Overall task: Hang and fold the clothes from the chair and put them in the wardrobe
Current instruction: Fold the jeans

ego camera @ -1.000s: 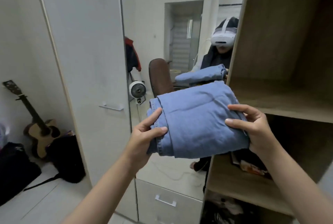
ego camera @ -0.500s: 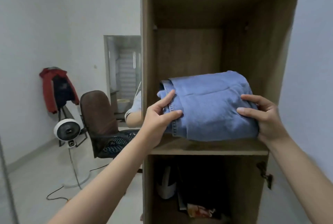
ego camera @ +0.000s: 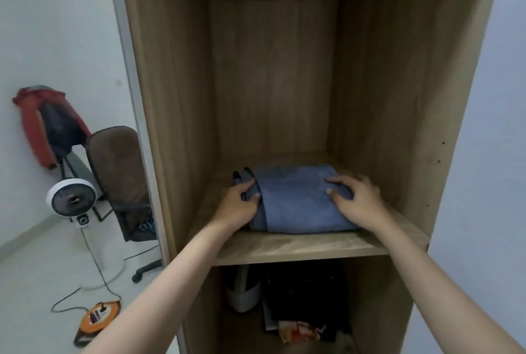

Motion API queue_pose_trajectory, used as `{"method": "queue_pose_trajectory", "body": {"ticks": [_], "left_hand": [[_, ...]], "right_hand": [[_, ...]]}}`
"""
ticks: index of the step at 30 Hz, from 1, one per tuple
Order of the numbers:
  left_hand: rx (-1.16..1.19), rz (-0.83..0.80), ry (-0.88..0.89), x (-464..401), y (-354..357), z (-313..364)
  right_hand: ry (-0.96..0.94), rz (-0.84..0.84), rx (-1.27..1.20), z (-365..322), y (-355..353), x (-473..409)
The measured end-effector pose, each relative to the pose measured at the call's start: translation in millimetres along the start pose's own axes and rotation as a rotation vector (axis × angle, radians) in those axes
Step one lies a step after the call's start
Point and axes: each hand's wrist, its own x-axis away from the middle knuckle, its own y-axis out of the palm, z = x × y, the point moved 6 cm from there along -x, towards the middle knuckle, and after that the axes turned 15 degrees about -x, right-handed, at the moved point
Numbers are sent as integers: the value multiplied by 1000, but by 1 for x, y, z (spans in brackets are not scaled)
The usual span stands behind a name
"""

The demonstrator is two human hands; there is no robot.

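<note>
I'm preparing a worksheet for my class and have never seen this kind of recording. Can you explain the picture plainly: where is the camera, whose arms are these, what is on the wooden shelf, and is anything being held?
There is no machine here. The camera sits on a person's head and looks forward and down, so the two bare arms coming in from the bottom are that person's own.

They stand at an open wooden wardrobe. On its shelf lies a folded blue garment, resting flat on the board. The left hand grips the garment's left end, thumb on top. The right hand holds its right end, fingers curled over the cloth.

Below the shelf are dark items and a white object, too dim to name. To the left are a brown chair, a small white fan and a red jacket.
</note>
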Motion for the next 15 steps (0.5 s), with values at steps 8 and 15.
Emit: {"method": "queue_pose_trajectory", "body": {"ticks": [8,15], "left_hand": [[-708,-289,298,18,25,14],[-680,-329,313,-32,39,8]], "right_hand": [[-135,-318,556,-18,41,24],[-36,-347,469,2,48,-21]]}}
